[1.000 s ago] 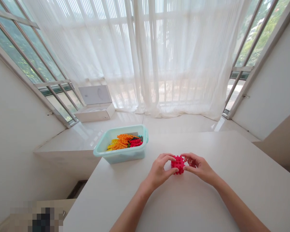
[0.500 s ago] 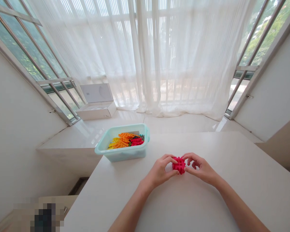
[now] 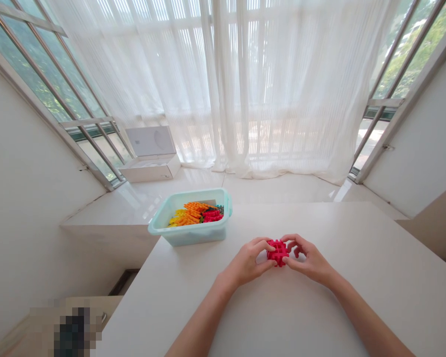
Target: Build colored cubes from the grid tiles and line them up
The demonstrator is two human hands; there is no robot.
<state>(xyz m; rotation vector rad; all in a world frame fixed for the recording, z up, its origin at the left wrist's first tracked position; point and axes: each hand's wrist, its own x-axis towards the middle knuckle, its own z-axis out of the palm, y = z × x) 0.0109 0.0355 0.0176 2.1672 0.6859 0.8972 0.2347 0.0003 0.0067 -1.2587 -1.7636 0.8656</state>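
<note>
A red openwork block [image 3: 278, 253], built of notched plastic pieces, is held between my two hands just over the white table. My left hand [image 3: 251, 259] grips its left side, thumb low at the front and index finger along the top. On the other side, my right hand [image 3: 307, 259] pinches the block's right edge between thumb and fingertips, the other fingers curled behind. Fingers hide parts of the block's sides.
Left of my hands, a pale turquoise bin [image 3: 193, 236] holds yellow, orange and red plastic pieces. Behind it on the ledge sits an open white box [image 3: 151, 171]. A sheer white curtain [image 3: 223, 99] hangs beyond the white table [image 3: 319, 317].
My right fingers have closed in on the block's right edge. The block looks turned slightly between my hands, and the whole view has shifted a little.
</note>
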